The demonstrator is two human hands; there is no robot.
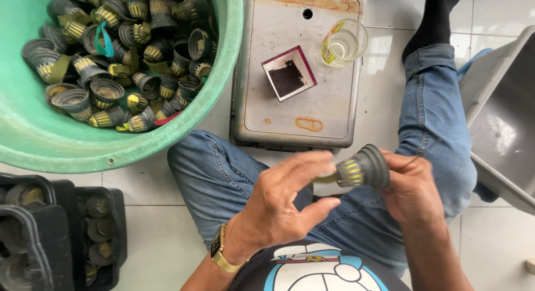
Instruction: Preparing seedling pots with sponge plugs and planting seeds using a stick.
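Right hand [412, 191] pinched a small dark slotted plastic net cup [365, 167] at centre-right of the frame, over the lap — held sideways so left hand [287, 204] fingers, loosely curled, could pinch its yellow-green strip [324, 178].

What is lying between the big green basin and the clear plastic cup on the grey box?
In the head view, a small open white box with dark granules sits between the green basin and the clear cup, on the grey box lid.

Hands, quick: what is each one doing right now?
Left hand: fingers pinching the strip end of the small slotted pot.
Right hand: closed around that pot's rim.
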